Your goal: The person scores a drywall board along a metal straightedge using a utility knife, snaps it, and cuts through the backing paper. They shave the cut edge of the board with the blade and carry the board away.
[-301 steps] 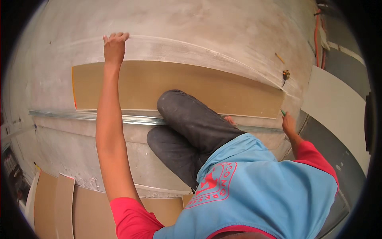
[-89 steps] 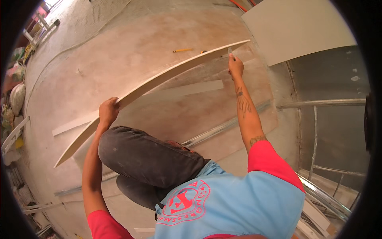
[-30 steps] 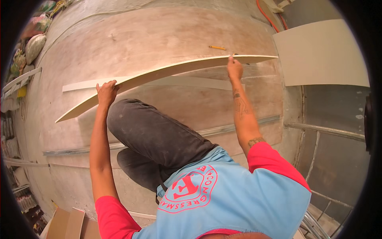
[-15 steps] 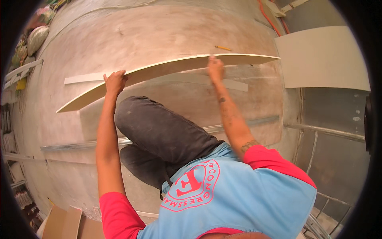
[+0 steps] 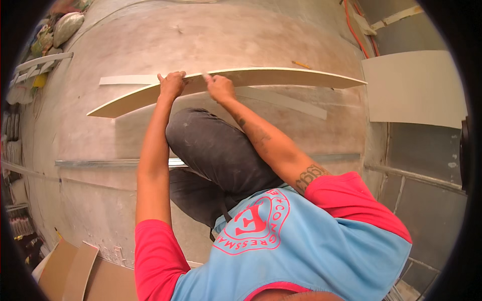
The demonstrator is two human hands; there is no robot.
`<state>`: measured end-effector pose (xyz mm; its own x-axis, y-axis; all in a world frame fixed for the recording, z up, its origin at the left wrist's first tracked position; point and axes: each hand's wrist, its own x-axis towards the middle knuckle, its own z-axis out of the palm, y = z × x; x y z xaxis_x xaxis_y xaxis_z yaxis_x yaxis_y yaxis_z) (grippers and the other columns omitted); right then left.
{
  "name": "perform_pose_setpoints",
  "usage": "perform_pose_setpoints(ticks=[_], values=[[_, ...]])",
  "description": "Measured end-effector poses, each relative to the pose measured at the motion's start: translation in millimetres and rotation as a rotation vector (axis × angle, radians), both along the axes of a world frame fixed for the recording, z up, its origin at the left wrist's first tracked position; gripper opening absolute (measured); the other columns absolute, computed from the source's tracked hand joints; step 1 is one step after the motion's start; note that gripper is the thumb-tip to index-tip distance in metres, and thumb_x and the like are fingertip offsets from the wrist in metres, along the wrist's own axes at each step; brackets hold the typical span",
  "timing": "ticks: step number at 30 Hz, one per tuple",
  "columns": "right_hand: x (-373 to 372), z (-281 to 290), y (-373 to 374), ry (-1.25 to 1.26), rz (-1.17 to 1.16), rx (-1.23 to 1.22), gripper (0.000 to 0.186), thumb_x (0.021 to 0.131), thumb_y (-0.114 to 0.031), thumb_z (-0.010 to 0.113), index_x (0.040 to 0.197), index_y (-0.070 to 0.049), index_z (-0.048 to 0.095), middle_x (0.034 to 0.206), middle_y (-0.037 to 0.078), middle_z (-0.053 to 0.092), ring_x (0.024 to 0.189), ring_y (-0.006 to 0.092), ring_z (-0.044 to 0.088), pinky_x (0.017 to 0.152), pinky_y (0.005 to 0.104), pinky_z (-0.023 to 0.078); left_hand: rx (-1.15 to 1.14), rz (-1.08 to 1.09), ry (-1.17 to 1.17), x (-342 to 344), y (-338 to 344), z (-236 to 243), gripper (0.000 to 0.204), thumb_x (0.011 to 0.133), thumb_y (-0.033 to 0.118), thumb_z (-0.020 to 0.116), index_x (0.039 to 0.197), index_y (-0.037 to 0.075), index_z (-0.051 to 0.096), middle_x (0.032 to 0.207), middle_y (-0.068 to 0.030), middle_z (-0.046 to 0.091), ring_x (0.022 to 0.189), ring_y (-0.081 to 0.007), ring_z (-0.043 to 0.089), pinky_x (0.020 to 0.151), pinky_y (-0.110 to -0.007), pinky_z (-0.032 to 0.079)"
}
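A long, narrow board (image 5: 286, 77) stands on its long edge across the floor in front of my knee, its pale upper edge bowed by the lens. My left hand (image 5: 172, 86) is closed over that upper edge, left of the middle, fingers on the far side. Close to its right, my right hand (image 5: 221, 89) is curled at the same edge, thumb side up and slightly blurred. Whatever it may hold is too small or smeared to name. Just beyond the board lies a yellow pencil (image 5: 301, 64).
Pale strips lie on the floor, one behind the board (image 5: 128, 80) and one before it (image 5: 288, 102). A metal channel (image 5: 110, 164) runs past my knees. A white sheet (image 5: 416, 93) is at right, near an orange cable (image 5: 350, 30). Brown panels (image 5: 75, 266) stand lower left.
My right hand has moved left along the board's upper edge, toward my left hand. The left hand still grips the edge. The whole view has shifted somewhat.
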<state>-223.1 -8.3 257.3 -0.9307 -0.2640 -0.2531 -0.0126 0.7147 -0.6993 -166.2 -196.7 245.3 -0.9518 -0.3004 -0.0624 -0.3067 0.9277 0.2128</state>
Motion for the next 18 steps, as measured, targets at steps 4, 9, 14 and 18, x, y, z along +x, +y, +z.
perform_pose_setpoints(ticks=[4,9,14,18], values=[[-29,-8,52,0.135,-0.133,-0.027,0.048,0.095,-0.042,0.045,0.090,0.001,0.067,0.096,0.026,0.066,0.094,0.0430,0.062,0.084,0.0504,0.046,-0.064,0.153,0.085,43,-33,0,0.025,0.085,0.038,0.066,0.095,0.015,0.067,0.097,-0.0049,0.069,0.102,-0.0249,0.062,0.103,-0.072,0.021],[-77,-14,127,0.120,-0.397,-0.013,0.049,0.096,-0.041,0.044,0.094,0.005,0.061,0.087,0.024,0.066,0.080,0.0392,0.066,0.072,0.0488,0.051,-0.194,0.197,-0.029,63,-66,16,0.036,0.083,0.048,0.064,0.102,0.018,0.065,0.106,0.0018,0.067,0.106,-0.0218,0.059,0.103,-0.072,0.022],[-63,18,104,-0.018,-0.414,-0.128,0.042,0.098,-0.035,0.044,0.085,0.003,0.057,0.066,0.014,0.060,0.045,0.0214,0.059,0.038,0.0352,0.046,-0.194,0.193,0.012,63,-68,8,0.037,0.085,0.049,0.061,0.099,0.015,0.064,0.104,-0.0002,0.066,0.106,-0.0242,0.059,0.098,-0.071,0.026],[-67,4,90,-0.107,-0.415,-0.165,0.038,0.098,-0.035,0.045,0.088,0.001,0.054,0.064,0.009,0.054,0.044,0.0179,0.052,0.037,0.0351,0.043,-0.172,0.168,0.048,62,-65,7,0.034,0.086,0.047,0.061,0.099,0.016,0.064,0.103,0.0018,0.065,0.105,-0.0245,0.058,0.099,-0.071,0.026]])
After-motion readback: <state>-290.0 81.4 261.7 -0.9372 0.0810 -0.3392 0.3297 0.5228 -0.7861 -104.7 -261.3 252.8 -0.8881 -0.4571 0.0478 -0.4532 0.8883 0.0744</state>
